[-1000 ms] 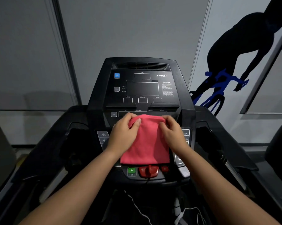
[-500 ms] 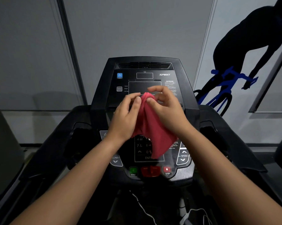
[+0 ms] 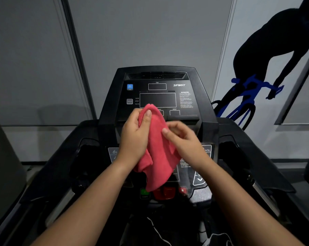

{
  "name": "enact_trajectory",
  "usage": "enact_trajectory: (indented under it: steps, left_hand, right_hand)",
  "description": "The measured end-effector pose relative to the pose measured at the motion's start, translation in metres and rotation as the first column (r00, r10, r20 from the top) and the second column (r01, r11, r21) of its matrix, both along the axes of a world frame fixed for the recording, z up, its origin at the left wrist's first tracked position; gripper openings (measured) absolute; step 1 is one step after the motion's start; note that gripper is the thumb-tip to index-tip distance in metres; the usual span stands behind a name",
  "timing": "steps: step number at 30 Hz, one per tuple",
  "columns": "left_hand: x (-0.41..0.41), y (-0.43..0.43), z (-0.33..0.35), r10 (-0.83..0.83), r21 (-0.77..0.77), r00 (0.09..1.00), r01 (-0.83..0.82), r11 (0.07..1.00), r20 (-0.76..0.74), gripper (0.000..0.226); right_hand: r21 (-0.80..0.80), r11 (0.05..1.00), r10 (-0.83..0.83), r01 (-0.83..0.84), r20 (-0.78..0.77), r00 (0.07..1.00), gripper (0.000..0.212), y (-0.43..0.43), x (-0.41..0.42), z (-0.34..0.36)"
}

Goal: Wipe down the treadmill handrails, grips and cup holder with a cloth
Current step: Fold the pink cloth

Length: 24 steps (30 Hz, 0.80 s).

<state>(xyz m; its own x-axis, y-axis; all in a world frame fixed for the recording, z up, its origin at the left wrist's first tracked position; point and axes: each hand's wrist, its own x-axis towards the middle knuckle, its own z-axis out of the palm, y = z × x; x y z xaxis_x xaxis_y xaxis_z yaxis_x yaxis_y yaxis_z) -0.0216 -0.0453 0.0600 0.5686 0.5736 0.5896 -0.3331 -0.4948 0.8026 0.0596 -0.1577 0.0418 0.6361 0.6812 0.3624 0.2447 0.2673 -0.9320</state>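
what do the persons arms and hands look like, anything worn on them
Both forearms are bare right down to the frame edge: no sleeves, watch or bands show. The left hand and right hand wear no gloves or visible rings, and the nails are short and unpainted.

Two bare forearms run up from the lower edge, sleeveless as far as shown. The left hand (image 3: 135,137) and right hand (image 3: 183,139) wear nothing (short, plain nails on the visible fingertips).

Black treadmill console (image 3: 157,96), dark display panel (image 3: 157,100)
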Motion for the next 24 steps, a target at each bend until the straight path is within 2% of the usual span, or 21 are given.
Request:
enact_trajectory:
  steps: [3,5,8,11,14,15,16,18,20,22,24]
  left_hand:
    - [-0.003,0.009,-0.001,0.073,-0.111,0.997,-0.072,0.991,0.004,0.019]
    - [-0.006,0.017,-0.004,0.121,-0.190,0.993,-0.122,0.974,-0.019,0.023]
    - [-0.010,0.025,-0.009,0.191,-0.260,0.980,-0.200,0.945,-0.061,0.026]
    - [-0.016,0.024,-0.011,0.214,-0.260,0.973,-0.230,0.938,-0.087,0.023]
    - [-0.018,0.021,-0.015,0.196,-0.249,0.970,-0.227,0.942,-0.146,0.004]
    - [-0.019,0.020,-0.017,0.192,-0.242,0.969,-0.226,0.944,-0.155,0.010]
    - [-0.020,0.019,-0.019,0.189,-0.227,0.969,-0.223,0.948,-0.160,0.020]
    - [-0.023,0.015,-0.019,0.219,-0.132,0.961,-0.242,0.961,-0.168,0.031]
    - [-0.024,0.010,-0.019,0.249,0.062,0.957,-0.243,0.968,-0.151,0.031]
    - [-0.023,0.004,-0.018,0.207,0.209,0.962,-0.168,0.963,-0.177,0.035]
    - [-0.021,-0.004,-0.016,0.168,0.242,0.962,-0.115,0.963,-0.214,0.028]
  right_hand:
    - [-0.227,0.961,0.152,-0.158,-0.043,0.987,0.005,-0.008,-0.003,-0.016]
    - [-0.251,0.947,0.182,-0.200,-0.094,0.979,0.010,-0.007,-0.004,-0.020]
    - [-0.064,0.977,0.178,-0.201,-0.262,0.948,0.004,-0.002,-0.007,-0.012]
    - [0.155,0.968,0.245,-0.197,-0.429,0.869,0.020,0.004,-0.010,0.002]
    - [0.221,0.959,0.271,-0.179,-0.527,0.805,0.025,0.006,-0.012,0.014]
    - [0.215,0.960,0.270,-0.178,-0.546,0.793,0.033,0.007,-0.012,0.016]
    - [0.209,0.962,0.266,-0.178,-0.553,0.790,0.039,0.007,-0.013,0.018]
    - [0.199,0.962,0.268,-0.189,-0.540,0.798,0.035,0.006,-0.014,0.019]
    - [0.206,0.959,0.277,-0.194,-0.541,0.794,0.028,0.005,-0.015,0.018]
    - [0.213,0.960,0.271,-0.179,-0.565,0.779,0.036,0.003,-0.016,0.019]
    - [0.214,0.963,0.262,-0.167,-0.579,0.772,0.038,0.002,-0.015,0.017]
